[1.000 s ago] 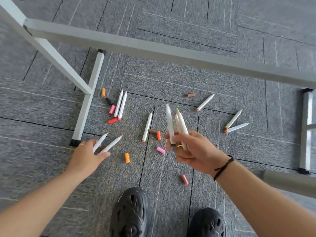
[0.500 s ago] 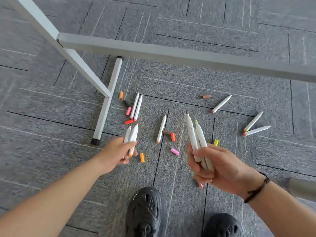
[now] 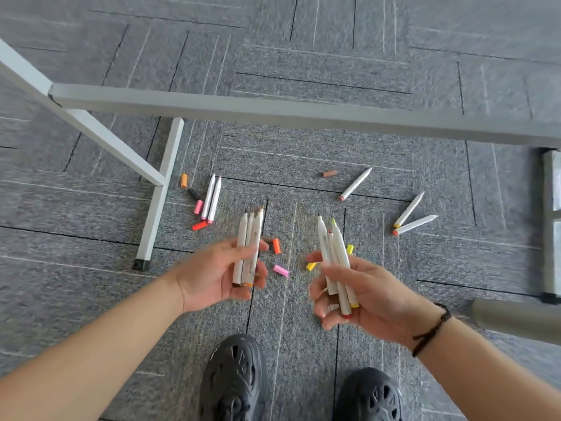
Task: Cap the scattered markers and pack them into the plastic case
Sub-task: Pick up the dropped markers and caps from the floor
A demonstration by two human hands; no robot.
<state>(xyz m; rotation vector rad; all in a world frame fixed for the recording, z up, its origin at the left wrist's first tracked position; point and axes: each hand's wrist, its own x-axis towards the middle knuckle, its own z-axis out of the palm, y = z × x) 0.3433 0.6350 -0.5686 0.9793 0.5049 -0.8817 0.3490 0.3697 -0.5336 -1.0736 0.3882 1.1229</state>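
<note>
My left hand (image 3: 212, 278) grips a bundle of three white uncapped markers (image 3: 249, 241), tips pointing away. In my right hand (image 3: 361, 296) is another bundle of white markers (image 3: 334, 256), one with a yellow tip. On the grey carpet lie more white markers: a pair (image 3: 212, 197) near the table leg, one (image 3: 355, 184) further back, and two (image 3: 411, 218) at the right. Loose caps are scattered around: orange (image 3: 276, 246), pink (image 3: 280, 270), yellow (image 3: 311, 265), red (image 3: 199, 225), brown (image 3: 329, 173) and others. No plastic case is in view.
A grey metal table frame crosses the view, with a crossbar (image 3: 273, 112) and a left leg and foot (image 3: 158, 192); another foot (image 3: 551, 226) stands at the right. My two black shoes (image 3: 233, 381) are at the bottom. A grey tube (image 3: 516, 317) juts in at the right.
My left hand picked up markers from the carpet, added the one beside the orange cap, and rose toward the middle. My right hand kept its bundle and lifted slightly.
</note>
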